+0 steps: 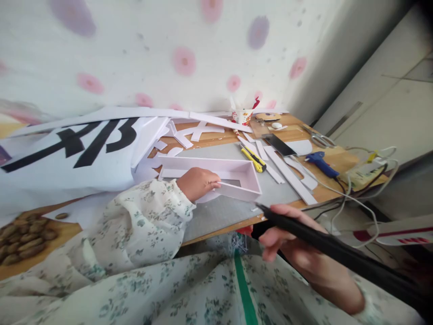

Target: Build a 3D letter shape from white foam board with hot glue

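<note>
A shallow white foam-board box [255, 180], long and open at the top, sits on a grey cutting mat [216, 214]. My left hand [198, 183] is closed at its near side, pinching the edge of the front wall between thumb and fingers. Right of the box and closer to me, my right hand [301, 248] is curled around a long black tapered tool [314, 232], slightly blurred. Its narrow tip points toward the box's near right corner, apart from it. The tool covers part of that hand, and its exact kind does not show.
A yellow utility knife [253, 159], white strips [291, 176], a phone [280, 145], a blue glue gun [321, 164] and scissors [320, 137] lie rightward. Cables [358, 201] trail over the right edge. A paper cup [241, 116] stands behind; walnuts [27, 237] lie left.
</note>
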`<state>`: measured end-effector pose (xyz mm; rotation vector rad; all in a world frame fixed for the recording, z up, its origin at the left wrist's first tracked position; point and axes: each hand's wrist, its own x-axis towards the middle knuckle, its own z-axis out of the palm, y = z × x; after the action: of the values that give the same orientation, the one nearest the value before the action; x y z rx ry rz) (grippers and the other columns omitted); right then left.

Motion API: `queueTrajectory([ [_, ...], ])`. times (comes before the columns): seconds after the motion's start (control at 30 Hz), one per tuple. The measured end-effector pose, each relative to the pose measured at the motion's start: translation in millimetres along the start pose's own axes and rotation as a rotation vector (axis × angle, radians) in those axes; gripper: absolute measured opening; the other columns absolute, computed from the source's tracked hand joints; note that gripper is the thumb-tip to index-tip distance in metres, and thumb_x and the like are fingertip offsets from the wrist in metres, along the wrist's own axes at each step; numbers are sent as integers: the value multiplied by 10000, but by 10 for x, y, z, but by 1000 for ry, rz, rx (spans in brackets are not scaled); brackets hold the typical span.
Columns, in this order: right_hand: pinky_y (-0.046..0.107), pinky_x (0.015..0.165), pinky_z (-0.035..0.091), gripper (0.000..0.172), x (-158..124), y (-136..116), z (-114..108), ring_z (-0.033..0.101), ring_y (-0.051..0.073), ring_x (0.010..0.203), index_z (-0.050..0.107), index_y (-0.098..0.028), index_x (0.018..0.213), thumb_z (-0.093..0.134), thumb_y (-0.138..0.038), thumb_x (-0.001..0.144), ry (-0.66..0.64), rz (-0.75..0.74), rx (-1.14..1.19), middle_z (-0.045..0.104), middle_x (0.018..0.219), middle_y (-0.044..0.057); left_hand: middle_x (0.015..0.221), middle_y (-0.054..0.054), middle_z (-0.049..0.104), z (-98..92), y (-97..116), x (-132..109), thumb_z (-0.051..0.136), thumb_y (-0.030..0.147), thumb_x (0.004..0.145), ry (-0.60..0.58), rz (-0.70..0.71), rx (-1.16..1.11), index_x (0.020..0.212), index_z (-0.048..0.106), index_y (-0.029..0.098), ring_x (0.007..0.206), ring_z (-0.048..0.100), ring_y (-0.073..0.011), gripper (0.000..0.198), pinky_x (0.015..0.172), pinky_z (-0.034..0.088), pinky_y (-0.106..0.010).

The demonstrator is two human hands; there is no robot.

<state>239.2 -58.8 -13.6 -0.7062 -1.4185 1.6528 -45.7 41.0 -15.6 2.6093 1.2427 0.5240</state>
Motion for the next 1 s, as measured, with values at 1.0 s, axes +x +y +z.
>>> queueTrajectory([
  [1.0,330,605,549,182,755,371,475,662,196,620,609,-216,848,636,-373,760,410,-247,-1131,685,731,13,751,-29,689,43,39,20,556,278,907,-20,-17,74,794,676,161,728,629,-162,202,639,386,-248],
])
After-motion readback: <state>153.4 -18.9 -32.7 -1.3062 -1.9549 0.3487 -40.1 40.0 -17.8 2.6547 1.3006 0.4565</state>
